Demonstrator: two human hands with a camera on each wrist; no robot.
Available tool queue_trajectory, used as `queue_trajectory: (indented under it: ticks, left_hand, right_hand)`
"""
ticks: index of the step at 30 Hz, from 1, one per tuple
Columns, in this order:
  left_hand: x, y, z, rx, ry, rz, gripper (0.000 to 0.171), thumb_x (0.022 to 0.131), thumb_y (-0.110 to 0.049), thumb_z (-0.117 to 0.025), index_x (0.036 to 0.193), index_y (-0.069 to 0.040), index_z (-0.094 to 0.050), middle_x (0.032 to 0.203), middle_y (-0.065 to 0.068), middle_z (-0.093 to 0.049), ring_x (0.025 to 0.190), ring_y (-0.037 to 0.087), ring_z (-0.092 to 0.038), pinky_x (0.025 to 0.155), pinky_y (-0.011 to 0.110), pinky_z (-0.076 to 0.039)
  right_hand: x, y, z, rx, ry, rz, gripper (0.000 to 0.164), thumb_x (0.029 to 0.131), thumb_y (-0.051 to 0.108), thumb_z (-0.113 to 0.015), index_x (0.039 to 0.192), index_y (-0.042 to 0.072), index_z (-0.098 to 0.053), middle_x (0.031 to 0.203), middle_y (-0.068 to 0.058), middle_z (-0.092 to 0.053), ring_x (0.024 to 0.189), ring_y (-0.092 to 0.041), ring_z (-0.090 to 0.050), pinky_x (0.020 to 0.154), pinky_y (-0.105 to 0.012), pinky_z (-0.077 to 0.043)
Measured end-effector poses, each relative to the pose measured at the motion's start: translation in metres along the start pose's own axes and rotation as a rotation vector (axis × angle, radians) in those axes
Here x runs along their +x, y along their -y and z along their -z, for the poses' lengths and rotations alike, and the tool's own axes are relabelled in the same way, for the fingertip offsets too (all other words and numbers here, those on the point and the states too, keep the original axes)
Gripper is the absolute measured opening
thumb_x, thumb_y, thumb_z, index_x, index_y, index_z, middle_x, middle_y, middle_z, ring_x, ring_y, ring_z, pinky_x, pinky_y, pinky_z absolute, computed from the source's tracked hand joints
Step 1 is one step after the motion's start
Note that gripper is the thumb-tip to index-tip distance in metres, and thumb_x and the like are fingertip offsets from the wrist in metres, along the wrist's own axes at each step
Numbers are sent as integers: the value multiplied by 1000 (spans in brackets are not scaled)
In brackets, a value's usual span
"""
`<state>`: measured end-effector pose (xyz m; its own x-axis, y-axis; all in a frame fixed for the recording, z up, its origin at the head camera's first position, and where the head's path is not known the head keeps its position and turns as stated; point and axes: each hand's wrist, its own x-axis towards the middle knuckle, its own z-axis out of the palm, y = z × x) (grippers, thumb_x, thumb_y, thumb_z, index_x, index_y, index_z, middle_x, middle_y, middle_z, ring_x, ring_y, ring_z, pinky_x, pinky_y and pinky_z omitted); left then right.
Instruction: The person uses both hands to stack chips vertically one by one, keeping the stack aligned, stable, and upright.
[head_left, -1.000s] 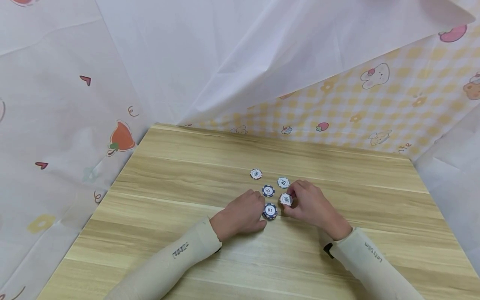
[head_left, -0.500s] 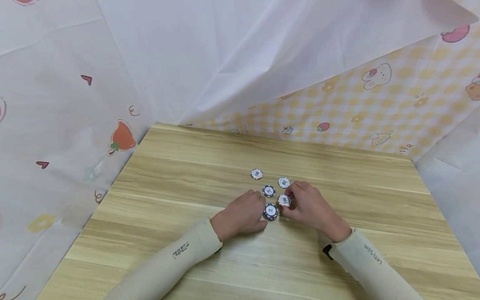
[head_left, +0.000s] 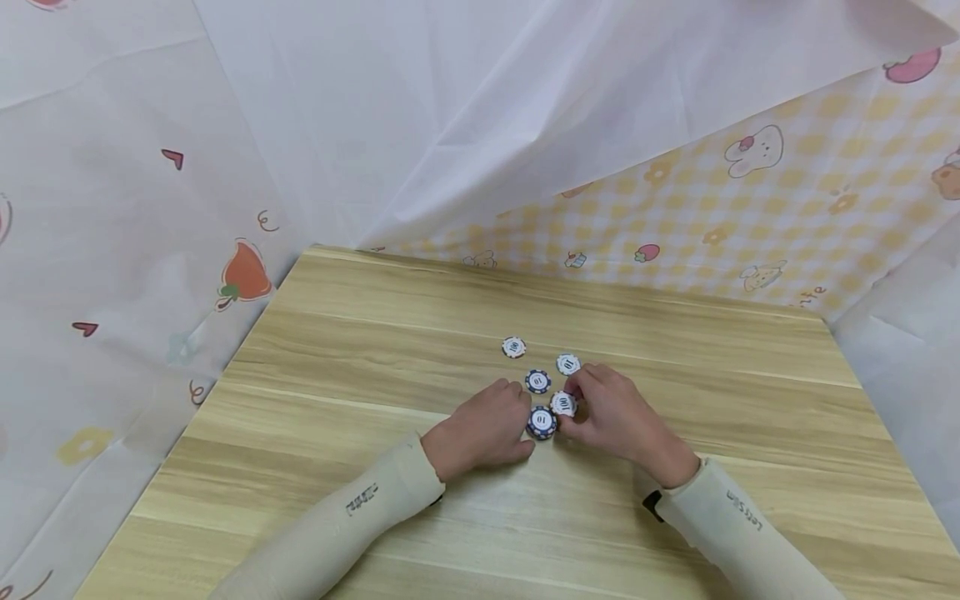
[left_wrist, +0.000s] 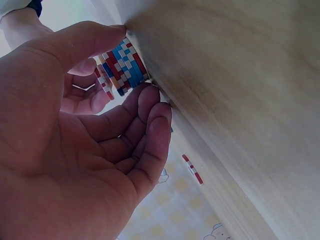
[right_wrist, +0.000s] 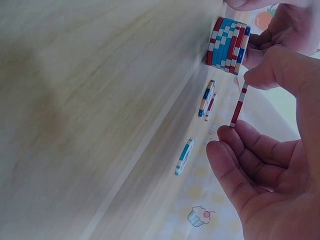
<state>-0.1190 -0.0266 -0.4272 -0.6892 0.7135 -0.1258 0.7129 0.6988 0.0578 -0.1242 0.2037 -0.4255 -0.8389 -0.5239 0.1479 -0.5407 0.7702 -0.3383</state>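
A stack of poker chips (head_left: 542, 422), topped by a dark blue chip marked 10, stands on the wooden table. My left hand (head_left: 483, 427) curls around its near-left side; in the left wrist view the thumb and bent fingers flank the red, blue and white edges. Between thumb and fingertips, my right hand (head_left: 618, 417) pinches a red-and-white poker chip (right_wrist: 239, 107) marked 100. That chip is raised beside the stack's top and tilted. Just beyond lie a dark blue 10 chip (head_left: 537, 382), a light blue 10 chip (head_left: 568, 364) and a red 100 chip (head_left: 513, 347).
The wooden table (head_left: 390, 333) extends around both hands. A white patterned sheet (head_left: 135, 250) hangs at the left, and a yellow checked cloth (head_left: 697, 225) hangs behind the back edge.
My right hand has shifted slightly left, bringing the pinched chip from the stack's right side up close against its top. The left hand and the loose chips have stayed put.
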Motion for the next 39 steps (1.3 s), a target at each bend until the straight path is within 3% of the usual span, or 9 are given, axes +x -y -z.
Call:
queue_trajectory:
  ticks: [17, 39]
  left_hand:
    - [-1, -1, 3, 8, 2, -2, 48, 102, -46, -74, 112, 1, -76, 103, 9, -72, 91, 19, -59, 90, 33, -50]
    - [-2, -1, 4, 11, -6, -4, 47, 102, -44, -75, 111, 2, -76, 104, 10, -72, 93, 19, -61, 92, 33, -51]
  right_hand:
    - [0, 6, -5, 10, -40, 97, 30, 82, 22, -91, 101, 6, -73, 92, 2, -67, 85, -14, -58, 74, -35, -55]
    - [0, 17, -9, 21, -35, 137, 31, 81, 18, -90, 103, 6, -73, 93, 4, -64, 84, -13, -56, 72, -32, -53]
